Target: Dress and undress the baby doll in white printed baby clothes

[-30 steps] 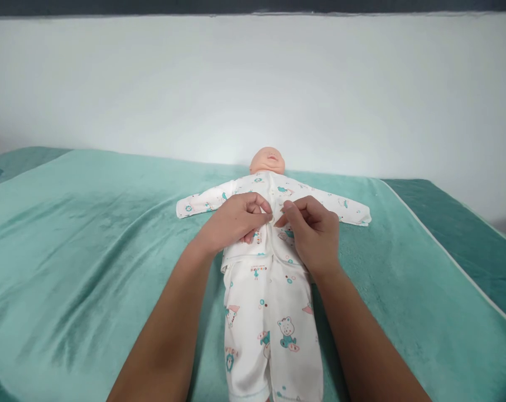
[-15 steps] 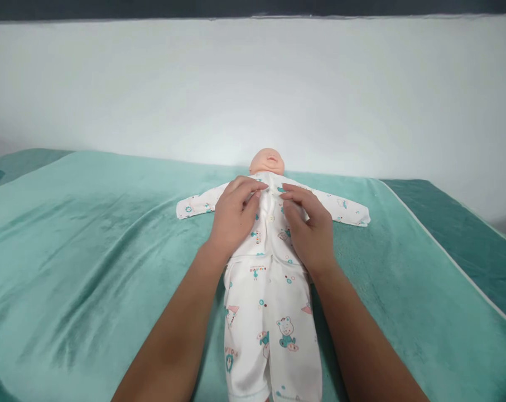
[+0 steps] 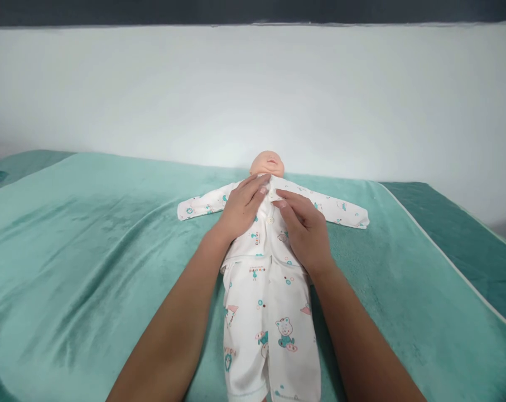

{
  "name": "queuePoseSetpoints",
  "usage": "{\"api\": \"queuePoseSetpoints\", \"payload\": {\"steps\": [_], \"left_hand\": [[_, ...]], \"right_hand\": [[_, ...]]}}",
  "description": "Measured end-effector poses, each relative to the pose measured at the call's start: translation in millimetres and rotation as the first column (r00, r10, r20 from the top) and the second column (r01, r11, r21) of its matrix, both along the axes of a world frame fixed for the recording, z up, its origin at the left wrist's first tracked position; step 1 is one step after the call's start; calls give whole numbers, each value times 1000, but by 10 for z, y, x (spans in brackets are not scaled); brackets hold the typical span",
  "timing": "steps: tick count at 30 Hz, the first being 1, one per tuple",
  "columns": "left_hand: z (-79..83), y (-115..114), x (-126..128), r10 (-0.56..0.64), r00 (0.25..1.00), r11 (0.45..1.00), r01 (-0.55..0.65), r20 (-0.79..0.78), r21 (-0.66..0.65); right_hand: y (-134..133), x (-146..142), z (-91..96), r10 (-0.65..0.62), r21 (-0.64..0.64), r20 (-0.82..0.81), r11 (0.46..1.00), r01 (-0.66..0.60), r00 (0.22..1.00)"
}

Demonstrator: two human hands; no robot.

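A baby doll lies on its back, its bald head (image 3: 268, 163) at the far end. It wears a white button-front shirt (image 3: 253, 243) and matching trousers (image 3: 286, 357), printed with small animals. My left hand (image 3: 245, 207) rests on the chest with its fingers stretched out near the collar. Lower on the other side of the front opening, my right hand (image 3: 305, 226) has thumb and fingertips together at the shirt's edge. A pale button (image 3: 270, 220) shows just below the fingertips. Cloth under both hands is hidden.
A soft green blanket (image 3: 110, 268) with creases at the left lies under the doll. Its pale edge (image 3: 445, 257) runs down the right over a darker green cover (image 3: 457, 240). A white wall (image 3: 253, 95) stands behind the head.
My left hand has flattened and slid slightly up toward the collar. My right fingertips have moved a little left and down to the shirt's front edge, thumb closing toward the fingers.
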State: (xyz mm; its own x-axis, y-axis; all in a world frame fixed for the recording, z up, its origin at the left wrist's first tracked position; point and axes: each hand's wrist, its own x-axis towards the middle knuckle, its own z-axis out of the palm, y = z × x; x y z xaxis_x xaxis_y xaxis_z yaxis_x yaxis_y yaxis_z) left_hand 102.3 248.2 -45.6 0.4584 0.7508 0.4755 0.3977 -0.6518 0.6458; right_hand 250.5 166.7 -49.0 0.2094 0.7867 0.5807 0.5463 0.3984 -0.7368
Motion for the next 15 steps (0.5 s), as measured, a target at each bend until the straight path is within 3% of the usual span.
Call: {"api": "queuePoseSetpoints", "payload": {"steps": [6,15], "left_hand": [[31,169,33,-2,999,999,0,-48,-36],[17,249,60,40,991,999,-39,-125,6]], "right_hand": [[37,12,-53,0,14,82,1000,-1,997],[19,-19,-46,-103,17,109,995,102,989]]}}
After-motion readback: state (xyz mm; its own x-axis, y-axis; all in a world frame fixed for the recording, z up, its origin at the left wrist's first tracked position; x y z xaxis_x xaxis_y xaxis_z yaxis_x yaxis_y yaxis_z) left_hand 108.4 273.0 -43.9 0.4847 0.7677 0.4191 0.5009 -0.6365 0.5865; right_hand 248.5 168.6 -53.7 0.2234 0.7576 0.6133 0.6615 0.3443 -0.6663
